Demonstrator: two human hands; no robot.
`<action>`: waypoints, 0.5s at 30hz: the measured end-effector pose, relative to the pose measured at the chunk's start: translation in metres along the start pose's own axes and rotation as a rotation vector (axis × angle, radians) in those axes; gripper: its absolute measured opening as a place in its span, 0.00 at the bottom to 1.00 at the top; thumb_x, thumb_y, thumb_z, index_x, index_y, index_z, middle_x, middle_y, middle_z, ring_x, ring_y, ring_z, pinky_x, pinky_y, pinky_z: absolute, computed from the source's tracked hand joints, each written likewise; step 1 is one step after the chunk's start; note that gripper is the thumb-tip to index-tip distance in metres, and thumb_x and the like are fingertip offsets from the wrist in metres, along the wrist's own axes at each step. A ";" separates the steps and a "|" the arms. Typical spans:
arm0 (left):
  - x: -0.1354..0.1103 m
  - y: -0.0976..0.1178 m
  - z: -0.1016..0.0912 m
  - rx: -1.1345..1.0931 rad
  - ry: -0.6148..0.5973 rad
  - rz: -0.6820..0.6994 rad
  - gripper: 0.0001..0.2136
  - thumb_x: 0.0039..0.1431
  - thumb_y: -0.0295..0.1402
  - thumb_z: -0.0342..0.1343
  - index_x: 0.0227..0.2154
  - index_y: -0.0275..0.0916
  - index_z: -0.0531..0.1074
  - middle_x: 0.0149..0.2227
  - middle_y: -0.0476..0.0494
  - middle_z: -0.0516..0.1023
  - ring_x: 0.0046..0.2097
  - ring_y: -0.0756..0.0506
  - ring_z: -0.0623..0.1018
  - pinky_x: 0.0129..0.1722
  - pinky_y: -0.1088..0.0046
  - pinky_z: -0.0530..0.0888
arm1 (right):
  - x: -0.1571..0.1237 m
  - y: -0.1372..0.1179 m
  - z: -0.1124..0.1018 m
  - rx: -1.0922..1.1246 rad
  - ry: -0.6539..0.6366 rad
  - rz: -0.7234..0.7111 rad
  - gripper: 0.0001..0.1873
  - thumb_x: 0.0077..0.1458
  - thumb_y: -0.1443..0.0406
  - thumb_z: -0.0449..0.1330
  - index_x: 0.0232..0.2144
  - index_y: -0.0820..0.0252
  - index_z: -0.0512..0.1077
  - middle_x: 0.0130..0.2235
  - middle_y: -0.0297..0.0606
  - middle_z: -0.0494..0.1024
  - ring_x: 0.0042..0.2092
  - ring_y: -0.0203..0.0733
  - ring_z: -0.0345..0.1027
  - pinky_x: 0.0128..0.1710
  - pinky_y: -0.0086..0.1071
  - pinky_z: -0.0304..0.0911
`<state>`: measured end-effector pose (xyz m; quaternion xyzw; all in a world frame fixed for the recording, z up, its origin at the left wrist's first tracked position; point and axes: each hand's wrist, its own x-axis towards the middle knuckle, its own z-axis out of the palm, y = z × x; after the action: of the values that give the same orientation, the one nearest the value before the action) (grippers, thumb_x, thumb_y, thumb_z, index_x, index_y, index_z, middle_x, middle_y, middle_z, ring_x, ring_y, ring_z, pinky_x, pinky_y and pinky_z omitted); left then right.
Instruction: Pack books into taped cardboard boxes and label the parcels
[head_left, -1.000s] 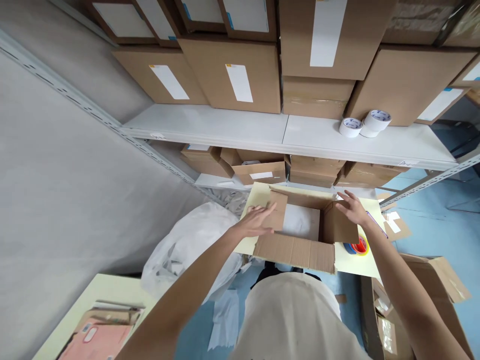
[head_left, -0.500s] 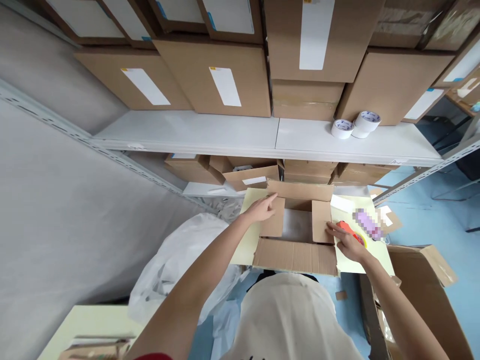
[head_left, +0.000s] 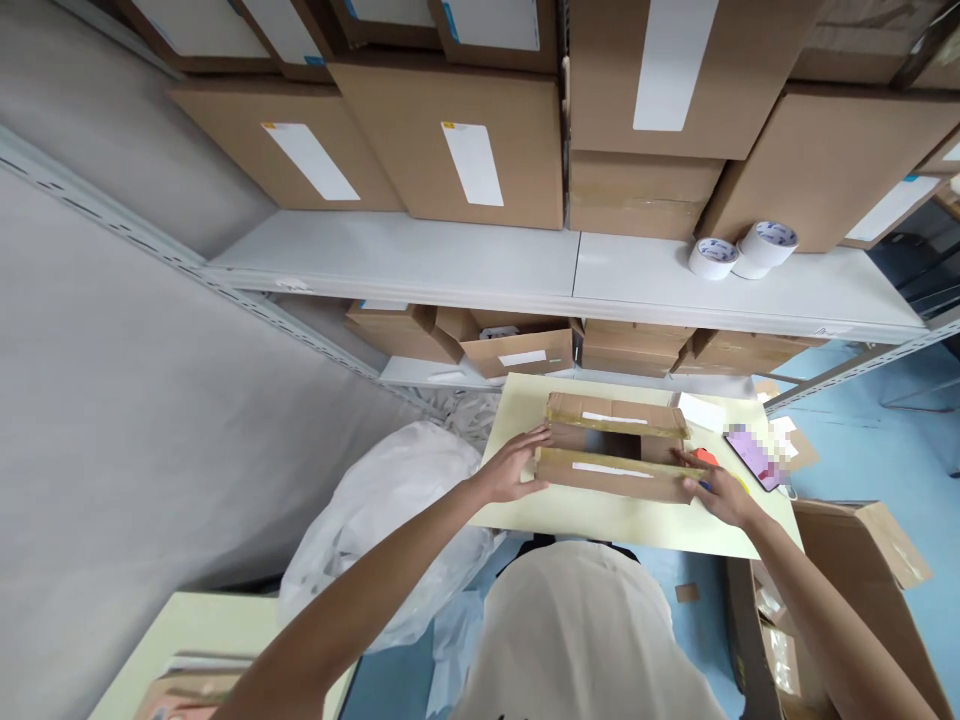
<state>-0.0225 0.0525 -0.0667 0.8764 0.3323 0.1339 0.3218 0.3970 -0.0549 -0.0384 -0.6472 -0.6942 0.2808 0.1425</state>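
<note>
A cardboard box [head_left: 615,483] sits on the pale yellow table, its two long flaps folded partway inward with a gap between them. White label strips and tape show on those flaps. My left hand [head_left: 516,468] grips the box's left end, fingers at the upper corner and thumb by the front flap. At the right end, my right hand [head_left: 716,490] holds the front flap's corner between fingers and thumb. Partly hidden behind that hand lies an orange-red tape dispenser [head_left: 703,457]. The inside of the box is mostly in shadow.
A purple phone [head_left: 752,457] and a white item [head_left: 701,412] lie on the table [head_left: 577,512]. Behind is a shelf [head_left: 450,255] with cartons and white tape rolls [head_left: 714,258]. A white plastic bag [head_left: 367,510] is at left, a large open carton [head_left: 847,590] at right.
The box's short side flaps have gone in and both long flaps have folded inward over the opening. My hands have moved from the side flaps to the box's ends. The view has shifted slightly.
</note>
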 end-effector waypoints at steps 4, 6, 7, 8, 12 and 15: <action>0.018 0.003 0.007 -0.081 0.206 -0.108 0.20 0.63 0.39 0.50 0.56 0.37 0.68 0.55 0.33 0.75 0.60 0.38 0.72 0.60 0.56 0.69 | 0.019 -0.005 0.005 0.097 0.121 0.023 0.27 0.57 0.47 0.54 0.50 0.56 0.74 0.52 0.46 0.78 0.53 0.55 0.73 0.54 0.48 0.67; 0.027 0.003 0.008 -0.081 0.275 -0.151 0.18 0.62 0.36 0.51 0.53 0.37 0.69 0.51 0.35 0.77 0.55 0.39 0.75 0.56 0.56 0.71 | 0.027 -0.005 0.008 0.101 0.194 0.046 0.26 0.54 0.46 0.57 0.46 0.56 0.73 0.49 0.46 0.78 0.51 0.54 0.73 0.53 0.48 0.67; 0.031 0.002 0.009 -0.077 0.307 -0.168 0.17 0.60 0.35 0.52 0.52 0.37 0.69 0.49 0.35 0.77 0.53 0.39 0.76 0.55 0.57 0.72 | 0.031 -0.004 0.010 0.099 0.233 0.073 0.26 0.53 0.45 0.57 0.44 0.56 0.72 0.47 0.46 0.78 0.49 0.54 0.73 0.51 0.48 0.68; 0.033 0.001 0.010 -0.070 0.338 -0.185 0.16 0.59 0.35 0.54 0.50 0.38 0.69 0.47 0.36 0.77 0.51 0.39 0.76 0.54 0.57 0.73 | 0.033 -0.004 0.011 0.095 0.280 0.105 0.26 0.52 0.43 0.58 0.41 0.56 0.72 0.45 0.46 0.77 0.47 0.54 0.73 0.49 0.48 0.68; 0.033 -0.003 0.013 -0.018 0.472 -0.270 0.21 0.51 0.37 0.61 0.48 0.38 0.67 0.47 0.36 0.73 0.51 0.38 0.75 0.53 0.55 0.73 | 0.032 -0.002 0.017 0.083 0.506 0.198 0.37 0.47 0.38 0.60 0.47 0.59 0.66 0.47 0.50 0.72 0.45 0.55 0.72 0.44 0.50 0.69; 0.029 -0.004 0.017 -0.043 0.474 -0.272 0.30 0.54 0.39 0.60 0.58 0.36 0.60 0.58 0.30 0.66 0.58 0.37 0.71 0.55 0.56 0.72 | 0.026 -0.002 0.020 0.106 0.440 0.152 0.42 0.51 0.40 0.59 0.59 0.59 0.60 0.59 0.56 0.63 0.56 0.58 0.68 0.51 0.52 0.67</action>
<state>0.0049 0.0661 -0.0818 0.7610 0.5102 0.2975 0.2685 0.3813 -0.0333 -0.0573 -0.7347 -0.5801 0.1789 0.3029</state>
